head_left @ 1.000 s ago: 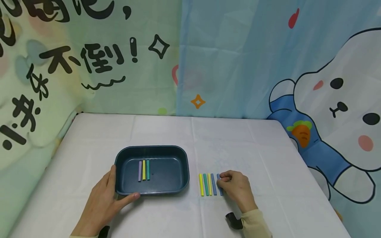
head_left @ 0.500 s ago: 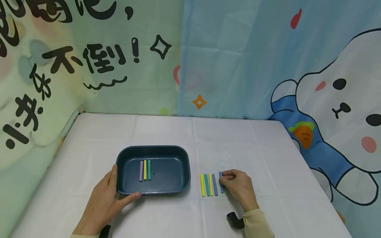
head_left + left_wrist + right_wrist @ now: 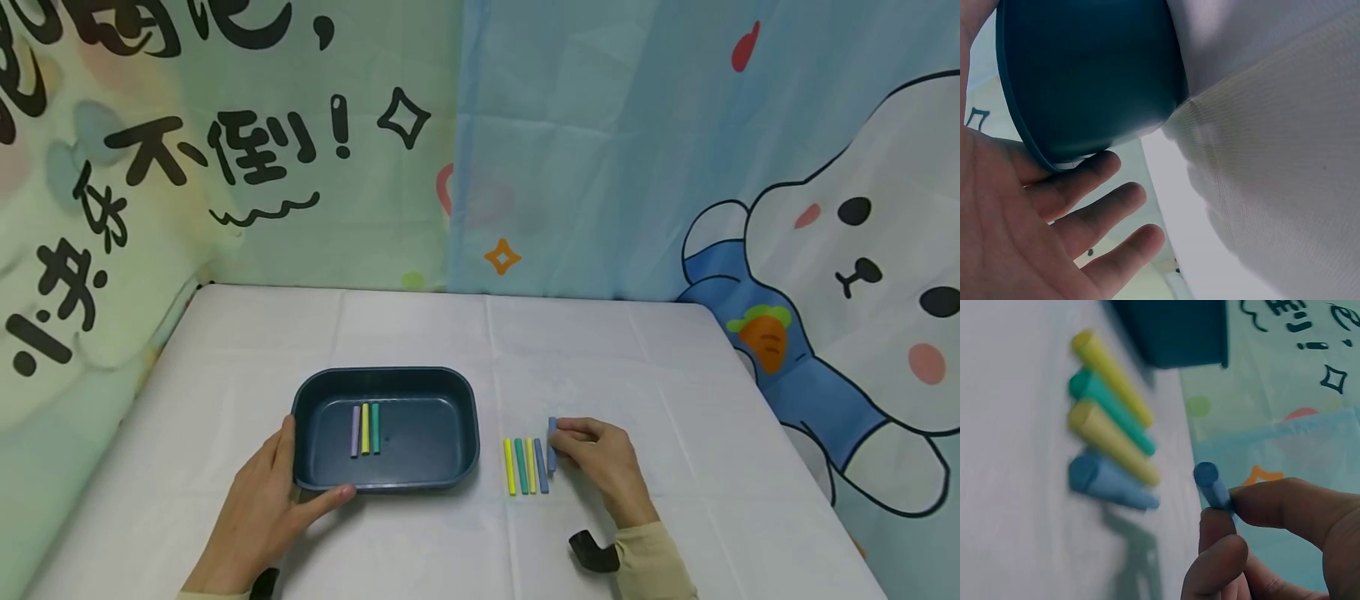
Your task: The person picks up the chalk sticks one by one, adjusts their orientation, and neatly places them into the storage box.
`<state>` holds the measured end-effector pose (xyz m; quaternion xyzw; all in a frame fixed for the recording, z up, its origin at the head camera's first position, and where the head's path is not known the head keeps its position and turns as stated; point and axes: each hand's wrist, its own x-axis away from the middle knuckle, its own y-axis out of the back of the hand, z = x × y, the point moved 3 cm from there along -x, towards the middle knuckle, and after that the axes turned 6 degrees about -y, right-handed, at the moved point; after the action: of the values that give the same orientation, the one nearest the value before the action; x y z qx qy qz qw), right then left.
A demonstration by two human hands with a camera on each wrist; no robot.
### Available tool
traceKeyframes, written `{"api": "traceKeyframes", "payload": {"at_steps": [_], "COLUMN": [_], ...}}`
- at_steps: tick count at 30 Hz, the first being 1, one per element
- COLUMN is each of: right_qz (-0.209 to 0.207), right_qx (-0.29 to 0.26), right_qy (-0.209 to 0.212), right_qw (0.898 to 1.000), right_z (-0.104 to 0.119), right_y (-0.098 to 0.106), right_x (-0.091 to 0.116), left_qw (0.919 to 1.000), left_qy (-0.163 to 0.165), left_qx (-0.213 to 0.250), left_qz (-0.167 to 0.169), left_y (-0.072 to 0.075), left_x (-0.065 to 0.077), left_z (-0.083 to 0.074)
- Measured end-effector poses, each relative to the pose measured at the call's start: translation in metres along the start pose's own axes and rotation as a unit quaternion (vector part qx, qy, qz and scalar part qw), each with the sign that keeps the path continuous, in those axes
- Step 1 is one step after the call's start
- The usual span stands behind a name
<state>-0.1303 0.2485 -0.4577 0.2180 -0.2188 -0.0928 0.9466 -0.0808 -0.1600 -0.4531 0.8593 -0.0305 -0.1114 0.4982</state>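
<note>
A dark blue tray (image 3: 431, 437) stands on the table, holding a purple chalk stick (image 3: 356, 432), a yellow one (image 3: 365, 429) and a green one (image 3: 377, 429). Spread around its near left corner, my left hand (image 3: 251, 508) has the thumb along the front and straight fingers at the left side. Between thumb and fingertips, my right hand (image 3: 603, 467) pinches a blue chalk stick (image 3: 1209, 478), raised off the cloth in the right wrist view. Just left of it lie a yellow chalk (image 3: 1113, 378), a green chalk (image 3: 1113, 412), a paler yellow chalk (image 3: 1113, 442) and another blue chalk (image 3: 1113, 480).
White cloth (image 3: 600, 358) covers the table. Behind it hang a green printed curtain (image 3: 337, 242) and a blue curtain (image 3: 585, 208) with a white cartoon animal (image 3: 810, 250) at the right. A black strap piece (image 3: 592, 552) sits at the right wrist.
The right hand has lifted the blue chalk stick off the cloth, away from me and slightly left. The left hand and the tray stay in place.
</note>
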Motion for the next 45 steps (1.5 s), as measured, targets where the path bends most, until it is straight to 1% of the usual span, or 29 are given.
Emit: {"api": "traceKeyframes", "payload": {"at_steps": [5, 9, 20, 25, 35, 41, 45], "right_qz": [0.030, 0.040, 0.045, 0.046, 0.062, 0.072, 0.078], "right_qx": [-0.062, -0.079, -0.088, -0.090, -0.109, -0.113, -0.117], "right_qy": [-0.004, 0.002, 0.026, 0.033, 0.046, 0.058, 0.068], "right_qw": [0.998, 0.996, 0.995, 0.994, 0.991, 0.989, 0.988], "right_z": [0.009, 0.016, 0.032, 0.038, 0.049, 0.057, 0.062], "right_y": [-0.005, -0.009, -0.021, -0.026, -0.039, -0.048, -0.055], "right_x": [0.003, 0.006, 0.010, 0.011, 0.014, 0.018, 0.020], "left_qw": [1.0000, 1.0000, 0.9999, 1.0000, 1.0000, 1.0000, 1.0000], "left_qy": [0.002, 0.001, 0.010, 0.009, 0.006, 0.000, 0.007], "left_qx": [0.000, 0.002, -0.001, 0.001, 0.005, 0.004, 0.002], "left_qz": [-0.001, -0.003, 0.003, 0.004, 0.003, -0.005, 0.002], "left_y": [0.000, 0.000, 0.000, 0.000, -0.001, 0.001, 0.001], "left_x": [0.000, -0.001, 0.000, 0.000, 0.001, 0.001, 0.001], "left_z": [0.000, 0.000, 0.000, 0.000, 0.000, 0.000, 0.001]}}
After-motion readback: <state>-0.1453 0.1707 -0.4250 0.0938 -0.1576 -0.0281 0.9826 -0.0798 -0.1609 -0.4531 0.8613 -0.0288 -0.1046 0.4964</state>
